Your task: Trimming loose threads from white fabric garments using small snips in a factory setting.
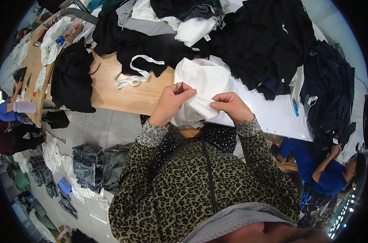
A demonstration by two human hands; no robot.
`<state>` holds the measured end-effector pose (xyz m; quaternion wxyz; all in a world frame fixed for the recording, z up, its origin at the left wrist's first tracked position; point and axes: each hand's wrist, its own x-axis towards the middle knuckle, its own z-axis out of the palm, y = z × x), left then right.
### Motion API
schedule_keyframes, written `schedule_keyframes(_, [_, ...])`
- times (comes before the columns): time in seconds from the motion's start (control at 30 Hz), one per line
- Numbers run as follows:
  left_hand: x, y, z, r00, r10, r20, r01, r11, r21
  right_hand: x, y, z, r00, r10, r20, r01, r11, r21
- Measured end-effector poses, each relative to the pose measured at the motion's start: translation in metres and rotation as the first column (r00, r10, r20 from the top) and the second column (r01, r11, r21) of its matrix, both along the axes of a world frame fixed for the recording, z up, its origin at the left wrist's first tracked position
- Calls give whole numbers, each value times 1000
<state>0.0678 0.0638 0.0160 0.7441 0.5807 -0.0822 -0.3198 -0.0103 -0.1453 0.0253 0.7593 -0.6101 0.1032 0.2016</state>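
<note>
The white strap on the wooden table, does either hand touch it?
No, the strap lies apart on the table, while left hand and right hand hold white cloth.

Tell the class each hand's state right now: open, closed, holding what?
Left hand: closed, pinching white cloth and gripping a dark pointed tool.
Right hand: closed, pinching the same cloth.

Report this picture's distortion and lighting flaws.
Head view, rim: fisheye bending, black corners; head view, centre: the white cloth is bright, its folds faintly shaded; head view, upper right: the black garments lose most fold detail; head view, lower right: a row of lights glares.
</note>
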Motion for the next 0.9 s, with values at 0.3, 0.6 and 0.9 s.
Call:
schedule_keyframes(0.3, [3, -5, -11, 998, 20, 61, -22, 999, 31, 0, 0, 4, 998, -40, -46, 41, 999, 24])
schedule_keyframes(0.6, [-19, -13, 2, 590, -70, 804, -89, 984, 152, 2, -1, -6, 987, -131, -94, 146, 973, 181])
schedule_keyframes(0.9, [-15, -22, -5, 729, -152, 667, 49, 984, 171, 4, -2, -11, 991, -100, -93, 117, 973, 200])
